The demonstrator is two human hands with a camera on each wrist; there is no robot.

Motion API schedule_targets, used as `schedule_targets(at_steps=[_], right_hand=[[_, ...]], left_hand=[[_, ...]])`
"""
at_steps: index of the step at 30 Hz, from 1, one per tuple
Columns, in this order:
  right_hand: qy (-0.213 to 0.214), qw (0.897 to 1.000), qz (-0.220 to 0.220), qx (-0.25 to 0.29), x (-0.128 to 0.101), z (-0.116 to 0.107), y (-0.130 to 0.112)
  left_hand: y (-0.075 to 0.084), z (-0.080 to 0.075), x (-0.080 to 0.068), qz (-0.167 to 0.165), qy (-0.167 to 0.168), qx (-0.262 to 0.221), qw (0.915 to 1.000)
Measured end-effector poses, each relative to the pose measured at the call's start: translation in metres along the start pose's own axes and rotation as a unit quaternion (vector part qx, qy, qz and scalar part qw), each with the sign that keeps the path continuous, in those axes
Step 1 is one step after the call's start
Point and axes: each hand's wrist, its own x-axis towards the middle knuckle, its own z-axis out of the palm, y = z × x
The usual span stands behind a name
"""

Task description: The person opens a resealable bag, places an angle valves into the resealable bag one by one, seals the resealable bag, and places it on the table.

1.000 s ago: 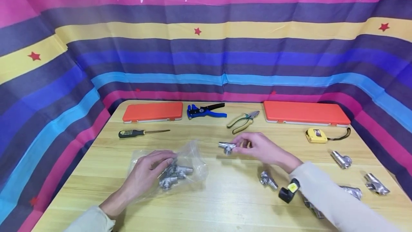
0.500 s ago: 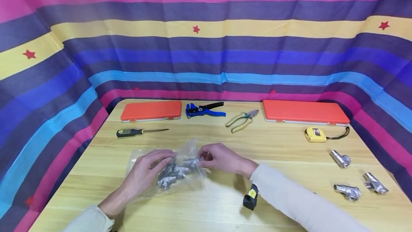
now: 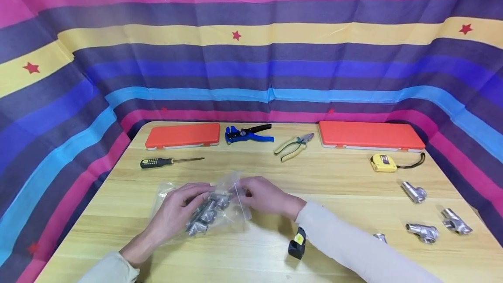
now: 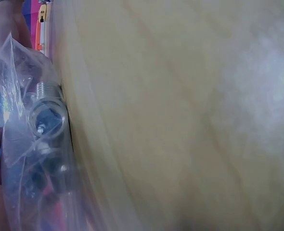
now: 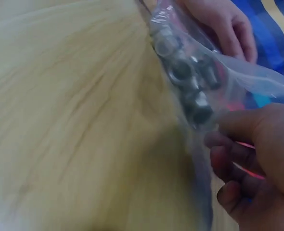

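Evidently the work in hand centres on a clear plastic bag (image 3: 237, 219) just left of centre in the lower half of the head view, with several silver, tee-shaped metal pipe fittings (image 3: 208, 213) lying in it. The left hand (image 3: 178, 204) has its thumb and fingers clamped on the bag's upper edge, while the right hand (image 3: 263, 195) is at the bag's right side with its fingers bent; whether these pinch plastic, a fitting or nothing, I cannot tell. To do this well, I would lift the film slightly with the left hand so the mouth stands wide, and handle a single fitting by its smooth body, since threads could snag the thin plastic; resting the bag's weight on the tabletop should spare its edge. The left wrist view, towards its left edge, shows what the head view blurs: a threaded end (image 4: 48, 90) and a round port (image 4: 48, 119) seen through the plastic. The right wrist view shows the bent fingertips beside the nearest bagged fitting, right of centre. Only the head view gives the loose silver fittings (image 3: 422, 232) at lower right, one partly hidden by the pale sleeve (image 3: 353, 243).
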Motion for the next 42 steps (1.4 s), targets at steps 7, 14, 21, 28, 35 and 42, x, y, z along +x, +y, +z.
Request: schedule_targets(at_steps=[7, 14, 21, 28, 35, 42], right_hand=[[0.017, 0.999, 0.004, 0.035, -0.047, -0.041, 0.030], [0.034, 0.998, 0.050, 0.006, -0.115, -0.091, 0.063], [0.039, 0.997, 0.065, -0.008, -0.170, -0.106, 0.086], [0.017, 0.999, 0.022, -0.032, -0.186, -0.097, 0.094], [0.035, 0.997, -0.005, -0.062, -0.186, -0.098, 0.098], [0.036, 0.997, -0.001, -0.068, -0.181, -0.100, 0.097]], left_hand=[[0.000, -0.001, 0.001, -0.001, -0.003, 0.002, 1.0000], [-0.002, -0.003, 0.000, -0.006, -0.002, 0.007, 1.0000], [-0.001, -0.004, 0.002, -0.002, 0.000, 0.013, 0.9999], [-0.001, -0.002, 0.002, 0.002, -0.001, 0.009, 1.0000], [-0.002, -0.003, -0.001, 0.000, 0.000, 0.005, 1.0000], [-0.001, -0.005, -0.003, -0.006, -0.001, 0.002, 1.0000]])
